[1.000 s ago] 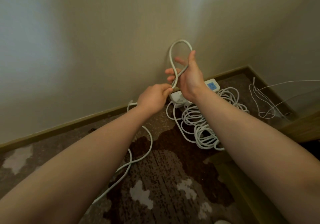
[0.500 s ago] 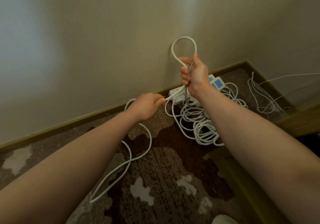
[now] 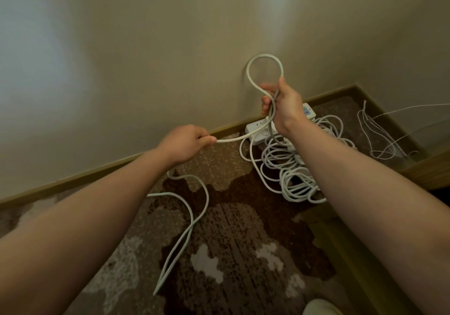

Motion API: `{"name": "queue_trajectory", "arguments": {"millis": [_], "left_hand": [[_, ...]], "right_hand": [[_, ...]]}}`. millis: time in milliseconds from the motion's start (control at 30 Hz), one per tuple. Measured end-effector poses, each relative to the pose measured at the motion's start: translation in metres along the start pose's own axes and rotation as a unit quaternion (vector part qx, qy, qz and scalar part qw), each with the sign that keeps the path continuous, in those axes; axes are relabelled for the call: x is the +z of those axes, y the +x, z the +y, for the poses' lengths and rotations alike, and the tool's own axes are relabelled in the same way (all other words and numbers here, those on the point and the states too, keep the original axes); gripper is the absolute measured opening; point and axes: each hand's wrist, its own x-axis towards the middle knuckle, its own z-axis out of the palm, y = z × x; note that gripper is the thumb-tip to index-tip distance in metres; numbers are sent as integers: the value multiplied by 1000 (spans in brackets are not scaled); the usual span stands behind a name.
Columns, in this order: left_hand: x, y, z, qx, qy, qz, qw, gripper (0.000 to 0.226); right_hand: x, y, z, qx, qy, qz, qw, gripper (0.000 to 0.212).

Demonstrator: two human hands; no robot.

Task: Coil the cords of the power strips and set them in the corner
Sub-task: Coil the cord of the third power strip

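My right hand (image 3: 283, 105) grips a white cord, and a loop of the cord (image 3: 253, 67) stands above its fist against the wall. From that fist the cord runs down-left to my left hand (image 3: 187, 142), which pinches it between thumb and fingers. Past my left hand the loose cord (image 3: 192, 219) trails in bends across the carpet toward me. White power strips (image 3: 257, 129) lie by the baseboard behind my right wrist, one with a blue label (image 3: 308, 112). A pile of coiled white cord (image 3: 292, 171) lies beside them.
Brown patterned carpet (image 3: 231, 229) covers the floor, bounded by a wooden baseboard (image 3: 73, 181). Thin white wires (image 3: 379, 134) hang and loop at the right corner. A wooden furniture edge (image 3: 353, 254) runs along the lower right, with a pale shoe or slipper (image 3: 321, 307) at the bottom.
My left hand has slid leftward along the cord, away from my right hand, drawing a straight stretch between them. My right hand closed around the loop, and the floor cord shifted.
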Motion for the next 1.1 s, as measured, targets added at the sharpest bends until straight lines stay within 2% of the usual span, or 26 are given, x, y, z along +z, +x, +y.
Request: {"name": "queue_trajectory", "arguments": {"millis": [100,200,333,567,700,767,933,1100], "left_hand": [[5,0,11,12,22,-12,1000,33],[6,-2,11,18,9,-26,999,27],[0,-6,-1,-7,-78,-15,997,18],[-35,-32,-38,-69,-163,-50,983,26],[-67,-43,-47,-43,-108,-39,992,15],[-73,-45,-42,-29,-73,-45,996,14],[-47,-21,20,77,10,-35,996,17],[-8,6,67,51,39,54,996,21]], "right_hand": [[-1,-1,1,-6,-58,-7,998,52],[-3,1,2,-50,-125,21,991,53],[-7,5,8,-141,-199,60,968,51],[-17,10,7,-188,-243,105,946,46],[-22,13,6,-184,-256,124,941,43],[-19,13,5,-175,-264,110,942,41],[0,10,5,-134,-288,-9,948,39],[5,2,2,-81,-328,-69,939,36]]}}
